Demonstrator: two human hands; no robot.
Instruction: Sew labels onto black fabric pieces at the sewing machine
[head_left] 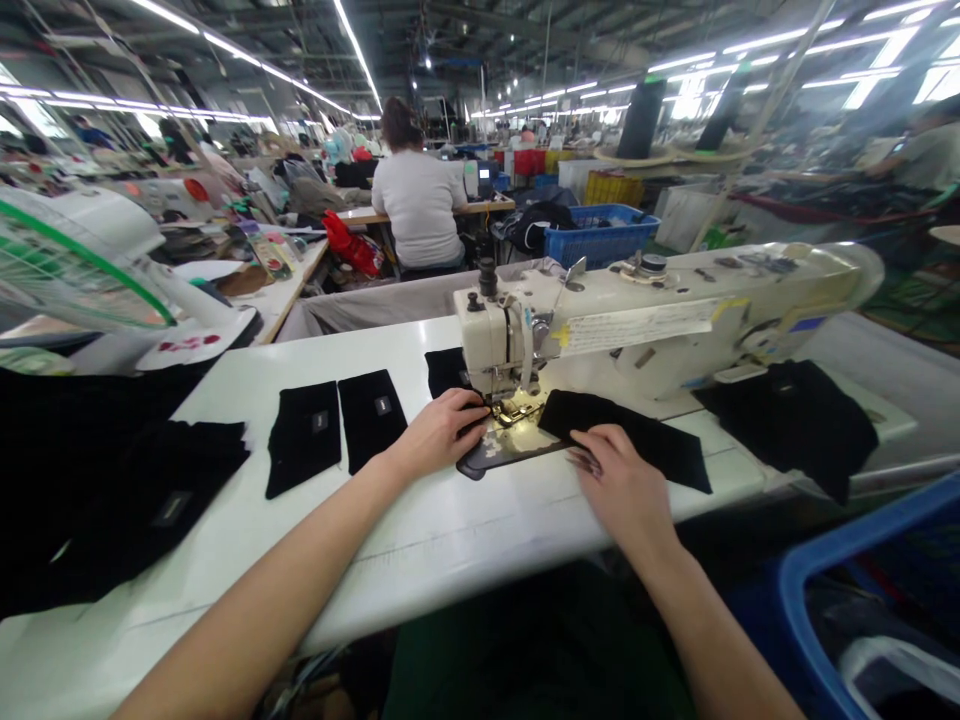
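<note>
My left hand reaches to the needle area of the white sewing machine, its fingers together at the left of the presser foot; what they hold, if anything, is too small to tell. My right hand has its thumb and fingers on the near edge of a black fabric piece, which lies right of the lit needle plate. Two black pieces with small grey labels, one beside the other, lie flat left of my left hand. Another black piece is partly behind the machine head.
Black fabric is heaped at the left, and more lies on the right. A fan stands at the far left. A blue bin is at the lower right. A person sits ahead, back turned, near a blue basket.
</note>
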